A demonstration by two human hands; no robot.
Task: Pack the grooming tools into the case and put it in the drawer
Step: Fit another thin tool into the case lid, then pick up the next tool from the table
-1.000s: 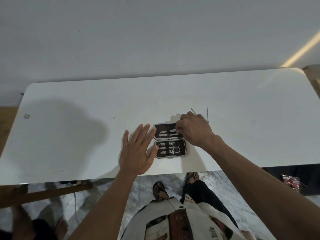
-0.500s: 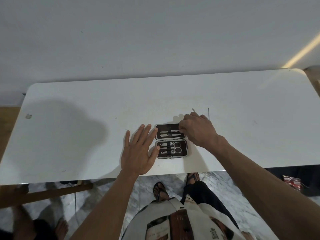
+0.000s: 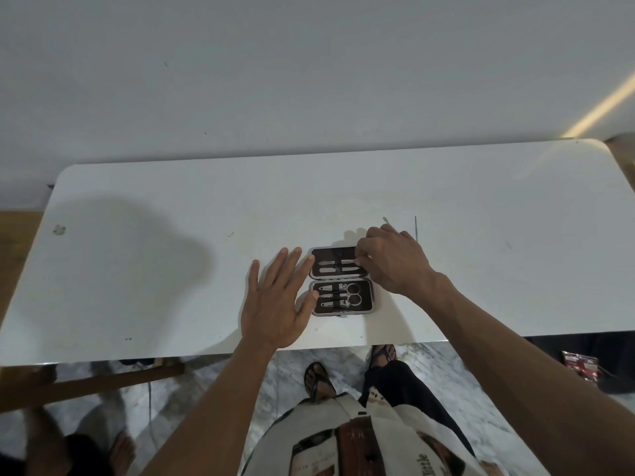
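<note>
A small dark grooming case (image 3: 367, 304) lies open flat on the white table (image 3: 171, 269). Its near half holds scissors (image 3: 352, 293) and slim metal tools under straps. Its far half holds two slim metal tools (image 3: 331, 266). My left hand (image 3: 278, 300) rests flat and spread on the table, fingertips touching the case's left edge. My right hand (image 3: 395, 259) is at the far half's right end, its fingertips pinching the end of the upper tool. Two thin loose tools (image 3: 386, 220) (image 3: 415, 228) lie on the table just behind my right hand.
The table's front edge runs just below the case. A wall stands behind the table. Under the table I see my sandalled feet (image 3: 319, 379), a wooden bar (image 3: 103, 379) at the left and a red packet (image 3: 580, 364) on the floor at the right.
My right hand has shifted slightly right along the far half of the case, fingertips now at the tool's end. My left hand stays flat beside the case.
</note>
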